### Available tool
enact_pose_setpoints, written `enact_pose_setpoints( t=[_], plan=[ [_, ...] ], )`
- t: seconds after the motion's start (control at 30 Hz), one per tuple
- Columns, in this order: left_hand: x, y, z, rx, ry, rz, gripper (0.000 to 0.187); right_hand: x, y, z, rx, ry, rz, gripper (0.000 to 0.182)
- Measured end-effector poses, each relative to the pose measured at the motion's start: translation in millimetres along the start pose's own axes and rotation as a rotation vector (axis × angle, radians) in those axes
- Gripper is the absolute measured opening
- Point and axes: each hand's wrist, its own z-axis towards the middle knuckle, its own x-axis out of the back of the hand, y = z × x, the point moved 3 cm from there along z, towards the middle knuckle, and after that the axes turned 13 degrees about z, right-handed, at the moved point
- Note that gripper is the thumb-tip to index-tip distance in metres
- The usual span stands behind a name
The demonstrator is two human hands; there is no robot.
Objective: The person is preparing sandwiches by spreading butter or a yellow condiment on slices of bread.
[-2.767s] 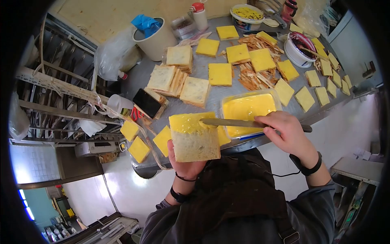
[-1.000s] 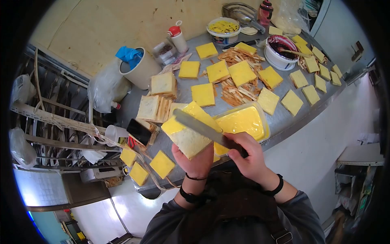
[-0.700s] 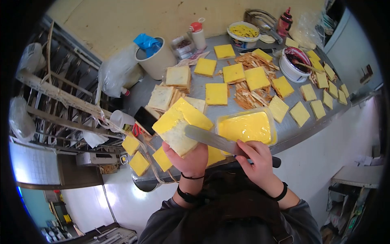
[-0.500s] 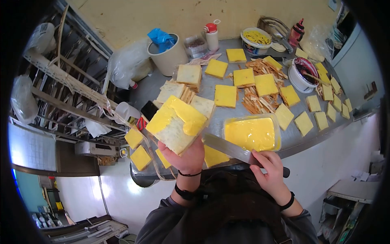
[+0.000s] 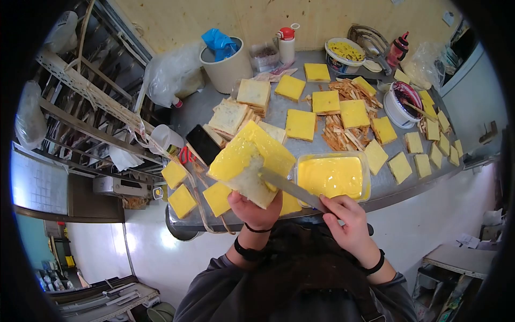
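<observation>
A square layered sandwich (image 5: 241, 161) rests tilted on my left hand (image 5: 257, 210), whose fingers curl under its lower edge. Yellow spread covers its upper and right parts; a pale patch shows near the bottom. My right hand (image 5: 346, 217) is closed on the handle of a long flat metal spatula (image 5: 292, 189), and the blade's tip touches the sandwich top. Just right of the blade sits a rectangular tub of yellow spread (image 5: 331, 176). Behind the held sandwich are stacks of uncoated sandwiches (image 5: 228, 117).
Yellow-coated squares (image 5: 300, 124) lie around the metal table (image 5: 383, 196), some over crust strips (image 5: 343, 134). A phone (image 5: 204, 144), red scissors (image 5: 185, 155), a beige bin (image 5: 228, 72), a tub of dark red filling (image 5: 402, 102) and a white bottle (image 5: 287, 48) stand or lie about.
The spatula blade has moved left and up onto the sandwich. More of the sandwich's right side is now yellow. The sandwich has shifted right, and the view has moved slightly.
</observation>
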Motion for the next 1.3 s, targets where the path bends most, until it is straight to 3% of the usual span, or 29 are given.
enact_pose_setpoints(
  t=[0.33, 0.43, 0.63, 0.77, 0.93, 1.1, 1.3],
  plan=[
    [7, -4, 11, -0.096, -0.081, -0.029, 0.058, -9, -10, -4, -0.005, -0.148, 0.221, 0.029],
    [3, -8, 10, -0.066, -0.019, -0.023, 0.058, -2, -8, 1, -0.033, -0.126, 0.278, 0.028],
    [0, -11, 6, -0.008, -0.007, -0.001, 0.06, 12, 7, 13, 0.0, 0.172, -0.032, 0.03],
    [5, -11, 5, -0.026, 0.012, -0.011, 0.061, 11, 6, 11, 0.066, 0.085, -0.239, 0.033],
    [12, -5, 4, -0.011, 0.05, 0.135, 0.061, 2, 1, 2, 0.066, -0.062, -0.087, 0.035],
    [11, -10, 11, -0.106, -0.047, 0.018, 0.06, -2, -8, 2, 0.034, -0.181, 0.219, 0.032],
    [-3, -12, 5, -0.027, -0.065, 0.008, 0.058, 12, -1, 23, -0.029, 0.104, 0.166, 0.023]
  ],
)
